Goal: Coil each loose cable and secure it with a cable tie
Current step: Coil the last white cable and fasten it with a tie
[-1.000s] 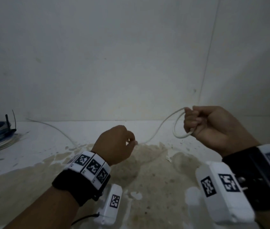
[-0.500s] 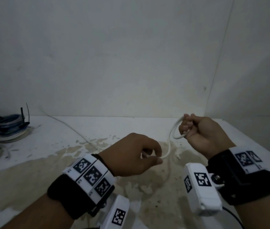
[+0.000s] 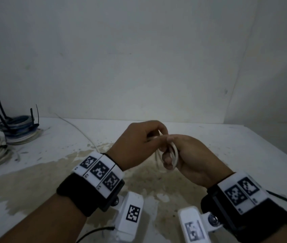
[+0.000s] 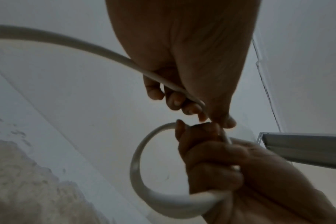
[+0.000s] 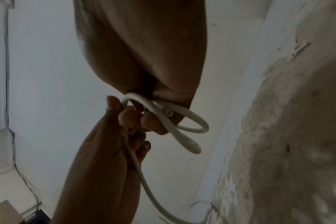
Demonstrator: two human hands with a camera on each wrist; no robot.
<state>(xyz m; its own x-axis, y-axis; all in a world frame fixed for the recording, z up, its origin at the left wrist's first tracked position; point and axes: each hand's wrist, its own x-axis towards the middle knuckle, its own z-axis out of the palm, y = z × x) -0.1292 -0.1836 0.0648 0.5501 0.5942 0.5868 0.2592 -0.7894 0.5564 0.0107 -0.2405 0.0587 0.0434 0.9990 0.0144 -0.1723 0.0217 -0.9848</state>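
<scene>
**A:** From the head view, the right hand is clenched around a small coil of white cable, loops pinned against the palm so they can't spring apart. The left hand pinches the running strand right at the right hand's knuckles, feeding the next turn in.

**B:** And the loose tail trails away across the stained table toward the back wall. On the far left sit finished bundles, already tied with black cable ties.

**A:** Left wrist view now: the left hand's fingertips curl over the strand, which sweeps off to the left, while a full loop hangs just below, gripped by the right hand.

**B:** So the coil sits under and beside the pinch, touching it almost.

**A:** Right wrist view: two loops poke out past the right hand's closed fingers, and the strand runs down through the left hand's palm.

**B:** Plenty of slack left there, I'd judge. Coiling's early; no tie in either hand.
</scene>
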